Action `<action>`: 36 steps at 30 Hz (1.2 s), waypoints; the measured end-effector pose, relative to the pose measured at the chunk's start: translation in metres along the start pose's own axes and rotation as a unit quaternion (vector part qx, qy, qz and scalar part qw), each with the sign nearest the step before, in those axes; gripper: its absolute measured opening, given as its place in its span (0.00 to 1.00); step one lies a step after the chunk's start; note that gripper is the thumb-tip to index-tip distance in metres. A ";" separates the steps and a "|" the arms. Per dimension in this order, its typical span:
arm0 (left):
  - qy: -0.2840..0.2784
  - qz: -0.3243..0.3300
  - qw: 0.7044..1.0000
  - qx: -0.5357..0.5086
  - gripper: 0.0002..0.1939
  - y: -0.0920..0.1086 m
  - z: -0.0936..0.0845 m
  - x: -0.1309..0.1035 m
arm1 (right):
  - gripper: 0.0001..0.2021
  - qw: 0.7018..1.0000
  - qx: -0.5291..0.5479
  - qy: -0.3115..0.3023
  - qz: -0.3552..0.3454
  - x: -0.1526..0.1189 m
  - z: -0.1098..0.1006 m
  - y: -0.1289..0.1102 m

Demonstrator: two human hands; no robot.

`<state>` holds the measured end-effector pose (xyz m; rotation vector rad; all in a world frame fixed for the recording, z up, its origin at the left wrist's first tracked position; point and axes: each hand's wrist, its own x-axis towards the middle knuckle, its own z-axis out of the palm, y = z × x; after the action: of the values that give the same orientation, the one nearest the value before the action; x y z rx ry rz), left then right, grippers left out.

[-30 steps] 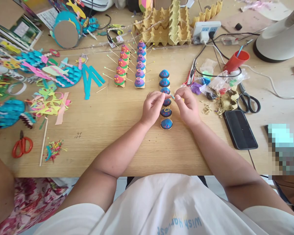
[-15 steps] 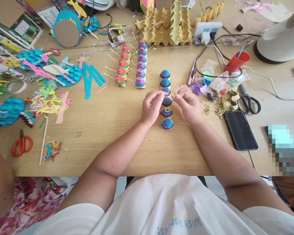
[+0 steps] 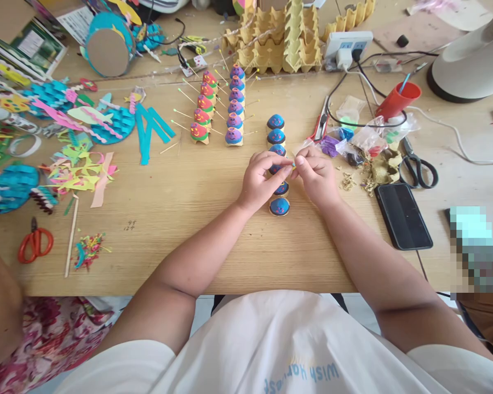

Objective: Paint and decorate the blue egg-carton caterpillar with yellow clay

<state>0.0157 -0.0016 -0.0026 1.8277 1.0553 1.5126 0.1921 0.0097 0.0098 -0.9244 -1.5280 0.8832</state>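
Observation:
My left hand (image 3: 264,178) and my right hand (image 3: 316,174) meet fingertip to fingertip over a row of blue-topped egg-carton cups (image 3: 279,206). A tiny yellow piece (image 3: 293,163) shows between the pinched fingers of both hands; its kind is too small to make out. The cups carry blue domes with small pink marks and dark rims. My left fingers cover part of the middle cups. Left of this row stand a purple-and-blue row of cups (image 3: 234,135) and a red-and-green row (image 3: 199,131), both with thin pins sticking out.
On the right lie black scissors (image 3: 419,169), a phone (image 3: 405,216), a red cup (image 3: 398,100), a box cutter (image 3: 322,121) and plastic bags of coloured clay (image 3: 370,139). Paper scraps (image 3: 82,175) and orange-handled scissors (image 3: 35,243) lie left, near another person's arm (image 3: 2,295).
My hands have come together, the left moving right until the fingertips meet. The yellow loop seen on a cup near me no longer shows there.

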 end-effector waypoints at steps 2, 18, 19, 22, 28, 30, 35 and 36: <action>0.000 0.000 1.000 0.003 0.17 0.000 0.000 0.000 | 0.35 1.000 -0.008 -0.005 -0.003 0.000 0.000 -0.001; 0.004 -0.016 1.000 0.002 0.20 0.001 -0.001 0.000 | 0.39 0.999 -0.048 0.016 -0.018 0.000 -0.002 0.004; 0.012 -0.023 1.000 0.000 0.19 0.000 -0.002 0.001 | 0.37 0.998 -0.051 0.022 -0.020 0.001 -0.002 0.004; 0.032 -0.041 0.999 -0.014 0.19 -0.002 -0.002 0.001 | 0.27 0.998 -0.049 0.003 -0.043 0.001 -0.004 0.003; 0.030 -0.040 0.998 -0.028 0.22 -0.007 -0.001 0.001 | 0.19 0.998 -0.049 -0.025 -0.044 -0.001 -0.001 0.001; 0.032 -0.048 0.998 -0.033 0.24 -0.005 -0.001 0.000 | 0.18 0.998 -0.043 -0.014 -0.049 0.000 -0.001 0.002; 0.043 -0.065 0.995 -0.057 0.25 0.002 -0.002 0.000 | 0.17 0.999 0.035 0.017 -0.005 0.000 0.002 0.005; 0.043 -0.062 0.996 -0.057 0.24 0.003 -0.002 0.000 | 0.18 0.998 0.062 0.019 0.015 0.000 0.002 0.006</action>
<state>0.0145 -0.0036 0.0000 1.6024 1.0786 1.5565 0.1903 0.0124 0.0041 -0.8700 -1.4138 0.9658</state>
